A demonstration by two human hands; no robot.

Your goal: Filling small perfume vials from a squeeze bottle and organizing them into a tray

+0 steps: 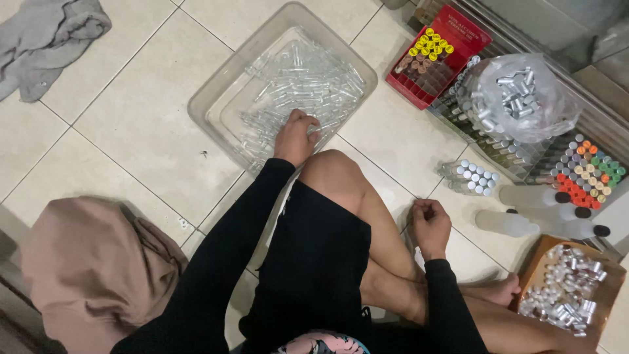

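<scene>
Many clear vials (308, 82) lie under the left hand (295, 136), fingers curled pinching one; right hand (429, 226) fingers pressed together.

A clear plastic tub (216, 98), rectangular with rounded corners, lies under the fingers (303, 120) of the left hand (295, 139), which dip into it. Well beyond the right hand's (430, 226) fingertips (419, 208) stands a red cardboard box (466, 34), its flap open and printed white. Further right of those fingertips sits a knotted clear plastic bag (524, 98). Near the right wrist, low and to the right, stands an open brown cardboard box (538, 252).
</scene>
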